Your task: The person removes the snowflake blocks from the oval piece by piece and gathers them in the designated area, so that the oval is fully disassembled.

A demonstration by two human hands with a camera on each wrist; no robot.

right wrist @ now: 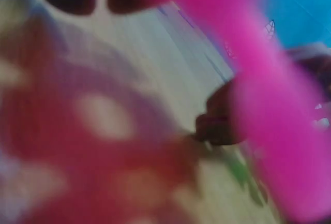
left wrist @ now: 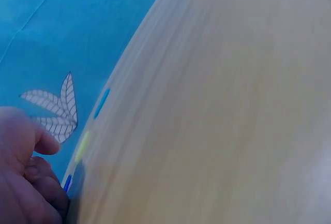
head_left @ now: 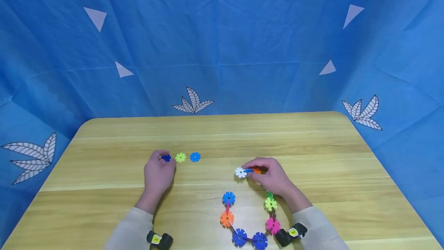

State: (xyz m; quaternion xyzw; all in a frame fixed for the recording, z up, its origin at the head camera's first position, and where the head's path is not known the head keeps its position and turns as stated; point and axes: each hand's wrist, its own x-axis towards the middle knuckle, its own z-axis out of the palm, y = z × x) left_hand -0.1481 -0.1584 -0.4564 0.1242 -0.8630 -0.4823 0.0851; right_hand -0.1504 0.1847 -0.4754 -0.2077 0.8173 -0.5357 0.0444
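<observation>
My left hand (head_left: 158,173) reaches over the table with its thumb and fingers around a dark blue notched plastic disc (head_left: 166,158), partly covering it. Beside it lie a yellow-green disc (head_left: 180,157) and a lighter blue disc (head_left: 195,157), both flat. On the right, my right hand (head_left: 272,174) pinches the far end of a chain of interlocked discs, at a blue disc (head_left: 248,170) seen edge-on. A white disc (head_left: 241,172) sticks out left of the fingertips, and an orange disc (head_left: 257,170) shows under them. The palm hides some links.
The chain curves toward the front past a yellow-green disc (head_left: 271,204), a pink disc (head_left: 273,225) and dark blue discs (head_left: 239,237), ending at a blue disc (head_left: 229,198). A blue patterned cloth (head_left: 218,41) hangs behind the wooden table (head_left: 104,146).
</observation>
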